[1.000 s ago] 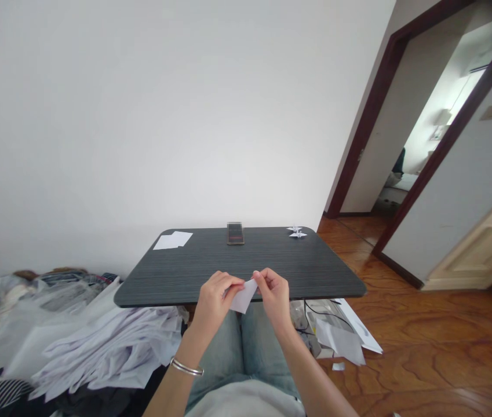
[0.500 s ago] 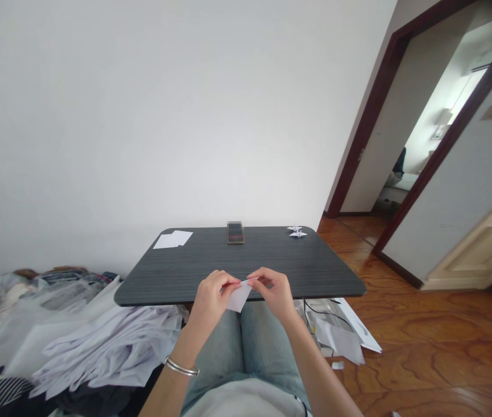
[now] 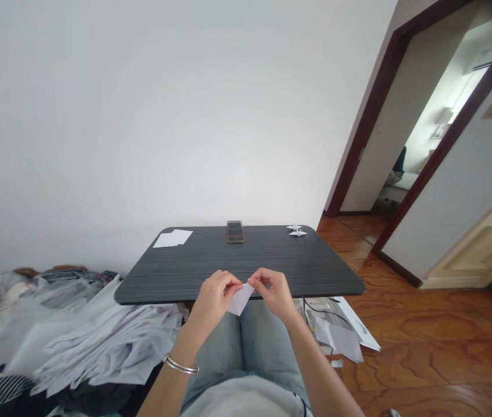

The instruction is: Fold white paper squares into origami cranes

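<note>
A small folded piece of white paper [image 3: 240, 300] hangs between my hands at the near edge of the dark table [image 3: 228, 266]. My left hand [image 3: 216, 294] pinches its upper left side between thumb and fingers. At the upper right corner, my right hand [image 3: 272, 288] grips the paper with thumb and fingertips. The paper's lower point hangs over my lap. Two white folded paper cranes [image 3: 296, 233] sit at the table's far right corner. White paper sheets [image 3: 168, 238] lie overlapping at the far left.
A phone-like dark object [image 3: 235, 231] stands at the table's back edge by the wall. Heaped clothes and white fabric [image 3: 110, 347] fill the left side. Under the table's right side are papers [image 3: 341, 339] and a black cable. A doorway opens at the right.
My right hand has shifted very slightly, and the paper's visible outline has tilted a little. Both hands keep hold of the paper.
</note>
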Available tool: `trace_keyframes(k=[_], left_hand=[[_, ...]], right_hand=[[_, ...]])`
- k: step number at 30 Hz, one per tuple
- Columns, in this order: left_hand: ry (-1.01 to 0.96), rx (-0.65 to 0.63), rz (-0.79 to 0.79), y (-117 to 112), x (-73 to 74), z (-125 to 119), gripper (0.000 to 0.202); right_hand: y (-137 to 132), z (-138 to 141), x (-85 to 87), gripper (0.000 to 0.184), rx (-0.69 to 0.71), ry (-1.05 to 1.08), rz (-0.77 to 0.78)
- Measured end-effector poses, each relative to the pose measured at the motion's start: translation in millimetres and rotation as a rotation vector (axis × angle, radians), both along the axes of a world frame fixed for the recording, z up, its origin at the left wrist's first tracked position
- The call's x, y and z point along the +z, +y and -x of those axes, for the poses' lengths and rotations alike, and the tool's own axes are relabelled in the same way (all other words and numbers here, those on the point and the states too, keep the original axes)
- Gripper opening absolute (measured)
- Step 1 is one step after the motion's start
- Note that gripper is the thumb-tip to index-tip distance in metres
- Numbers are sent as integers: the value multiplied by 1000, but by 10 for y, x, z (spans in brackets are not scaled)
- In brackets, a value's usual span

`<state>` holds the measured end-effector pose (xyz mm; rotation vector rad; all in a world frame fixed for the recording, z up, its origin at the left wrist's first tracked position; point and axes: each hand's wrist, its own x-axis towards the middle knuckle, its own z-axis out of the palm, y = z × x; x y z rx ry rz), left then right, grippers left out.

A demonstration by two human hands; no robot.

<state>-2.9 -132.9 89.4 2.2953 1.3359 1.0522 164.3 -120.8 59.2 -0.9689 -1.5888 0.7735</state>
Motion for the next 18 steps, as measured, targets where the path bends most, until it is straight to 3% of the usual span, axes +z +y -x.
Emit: trace_keyframes(k=[10,18], left_hand=[[54,-4,23,51,22,31,11],[56,-18,-14,39,-8,4,12]], right_hand=[[46,33,-63,9,42,-40,28],[26,59,-66,12,-31,-135,-41]])
